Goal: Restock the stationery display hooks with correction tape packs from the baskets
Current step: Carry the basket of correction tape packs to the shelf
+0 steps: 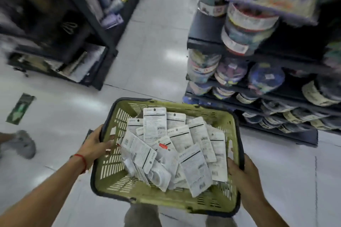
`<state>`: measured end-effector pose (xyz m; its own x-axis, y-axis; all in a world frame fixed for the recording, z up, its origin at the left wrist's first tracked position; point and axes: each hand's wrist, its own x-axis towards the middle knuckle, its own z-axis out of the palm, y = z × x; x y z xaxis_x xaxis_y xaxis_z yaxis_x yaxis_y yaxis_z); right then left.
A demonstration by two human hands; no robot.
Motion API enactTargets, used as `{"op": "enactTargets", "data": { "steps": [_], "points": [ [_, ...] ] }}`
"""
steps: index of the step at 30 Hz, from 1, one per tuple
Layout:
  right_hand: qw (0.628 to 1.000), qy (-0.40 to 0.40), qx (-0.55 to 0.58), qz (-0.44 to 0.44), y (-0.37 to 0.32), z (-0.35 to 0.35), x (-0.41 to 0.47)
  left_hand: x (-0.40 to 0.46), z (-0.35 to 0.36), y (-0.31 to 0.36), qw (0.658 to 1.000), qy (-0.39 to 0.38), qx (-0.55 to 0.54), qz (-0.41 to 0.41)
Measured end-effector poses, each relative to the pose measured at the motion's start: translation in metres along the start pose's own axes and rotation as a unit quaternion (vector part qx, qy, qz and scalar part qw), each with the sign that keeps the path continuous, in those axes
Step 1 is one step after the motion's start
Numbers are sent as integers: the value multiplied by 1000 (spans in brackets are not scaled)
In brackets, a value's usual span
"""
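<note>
While both hands (96, 145) (239, 173) grip the basket (184, 202) rims, its tilt could spill packs (184, 145) between them.

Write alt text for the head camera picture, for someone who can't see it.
Two hands hold a green basket of white correction tape packs above a shop aisle floor: the left hand grips its left rim, the right hand its right rim. Dark shelves of blurred goods stand on both sides, and someone's grey shoe shows at far left.
</note>
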<state>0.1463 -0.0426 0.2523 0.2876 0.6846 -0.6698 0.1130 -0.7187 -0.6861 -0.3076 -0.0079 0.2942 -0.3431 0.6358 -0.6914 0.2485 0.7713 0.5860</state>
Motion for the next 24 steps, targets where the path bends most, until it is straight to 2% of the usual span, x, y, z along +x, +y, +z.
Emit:
{"op": "enactTargets", "data": {
  "steps": [4, 12, 18, 24],
  "points": [
    [999, -5, 13, -45, -87, 98, -37, 20, -121, 17, 999, 21, -36, 19],
    [996, 49, 41, -70, -217, 249, -50, 118, -282, 102, 996, 15, -25, 79],
    [994, 43, 69, -72, -323, 319, 40, 215, -331, 181, 995, 45, 15, 90],
    [995, 35, 75, -59, -440, 358, 156, 309, -339, 303, 989, 97, 42, 107]
  ]
}}
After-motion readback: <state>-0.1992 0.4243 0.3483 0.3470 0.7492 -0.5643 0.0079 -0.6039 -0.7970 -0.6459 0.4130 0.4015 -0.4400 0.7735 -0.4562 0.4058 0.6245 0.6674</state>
